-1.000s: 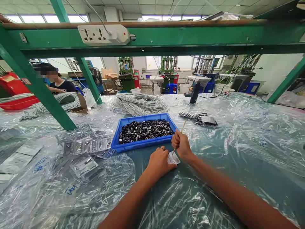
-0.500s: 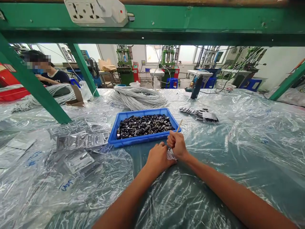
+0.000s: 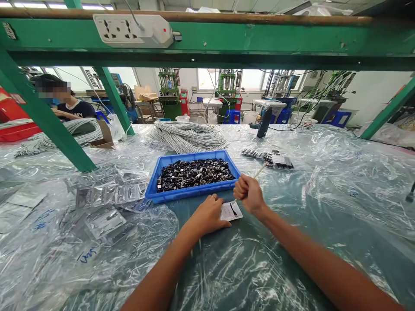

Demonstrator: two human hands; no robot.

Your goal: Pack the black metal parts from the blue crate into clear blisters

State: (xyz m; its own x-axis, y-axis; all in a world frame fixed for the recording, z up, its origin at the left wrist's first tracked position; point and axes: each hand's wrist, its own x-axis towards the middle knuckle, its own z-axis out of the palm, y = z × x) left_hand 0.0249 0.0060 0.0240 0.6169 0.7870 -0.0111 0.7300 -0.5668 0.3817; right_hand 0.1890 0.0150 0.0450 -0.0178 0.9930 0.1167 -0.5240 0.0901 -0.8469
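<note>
My left hand (image 3: 207, 216) lies on the table with thumb and fingers around the left side of a small white card (image 3: 231, 211), pressing it down. A black shape shows on the card's face. My right hand (image 3: 249, 193) is closed in a fist around a thin pale stick (image 3: 260, 169), whose upper end sticks out up and to the right. Its lower end comes near the card's upper edge. Just beyond my hands stands a blue tray (image 3: 191, 194) filled with small black parts (image 3: 194, 172).
Flat clear-plastic packs (image 3: 110, 194) lie to the left, and several black pieces (image 3: 275, 160) at the right. Behind the tray are a grey cable coil (image 3: 189, 136) and a dark handheld tool (image 3: 264, 122). A green beam (image 3: 227, 39) crosses above. A person (image 3: 69, 103) sits at far left.
My right fist has moved right, away from my left hand, and the stick leans further right. More of the white card now shows. The view has tipped slightly upward.
</note>
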